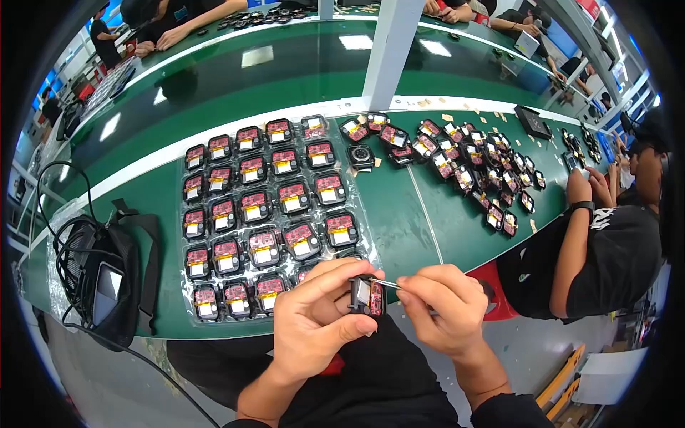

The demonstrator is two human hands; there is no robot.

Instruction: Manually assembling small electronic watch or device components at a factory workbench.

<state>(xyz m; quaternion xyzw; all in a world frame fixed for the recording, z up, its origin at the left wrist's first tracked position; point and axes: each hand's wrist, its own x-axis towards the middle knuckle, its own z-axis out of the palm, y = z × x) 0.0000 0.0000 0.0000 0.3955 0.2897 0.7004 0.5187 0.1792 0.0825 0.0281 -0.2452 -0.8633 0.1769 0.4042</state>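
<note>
My left hand (314, 317) grips an open smartwatch case (367, 296) by its edges, with its red circuit board and pale battery facing up. In my right hand (449, 307) is a pair of thin metal tweezers (386, 283), pinched between thumb and fingers. Their tips meet the upper edge of the case; what they touch there is too small to make out. Just beyond my left hand lies a clear plastic tray (367, 214) with rows of similar open watch cases (293, 197), each showing a red board, a yellow strip and a pale battery.
A loose pile of watch cases (464, 177) lies right of the tray. Left, a black bag (118, 285) holds cables and a phone (108, 291). A white post (389, 53) rises at the bench's far edge, before a green conveyor (300, 64). At right sits a co-worker (592, 250).
</note>
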